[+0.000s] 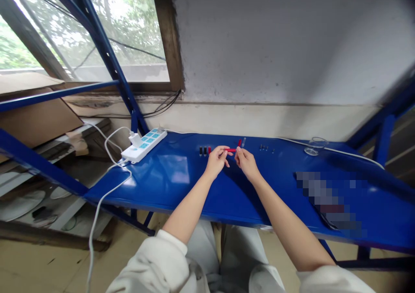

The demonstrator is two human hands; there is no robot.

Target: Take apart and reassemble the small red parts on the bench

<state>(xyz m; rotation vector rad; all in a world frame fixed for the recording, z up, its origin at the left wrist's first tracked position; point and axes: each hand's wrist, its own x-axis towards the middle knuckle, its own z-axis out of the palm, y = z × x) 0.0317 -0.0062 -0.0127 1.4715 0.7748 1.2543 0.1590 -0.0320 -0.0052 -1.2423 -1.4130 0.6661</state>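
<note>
My left hand [216,159] and my right hand [245,161] meet over the middle of the blue shelf [181,176]. Both are pinched on a thin red rod-like piece [231,149] that spans between their fingertips. Just left of my left hand stand small black and red parts [204,150] in a short row. A small red piece and a clear one [241,143] lie just beyond my right hand. Several tiny dark parts [266,148] sit further right.
A white power strip [144,145] with a plugged charger and white cables lies at the shelf's back left. A clear glass dish [314,146] sits at the back right. A blurred patch [330,198] covers the right side. Blue frame bars cross at left; cardboard lies beyond.
</note>
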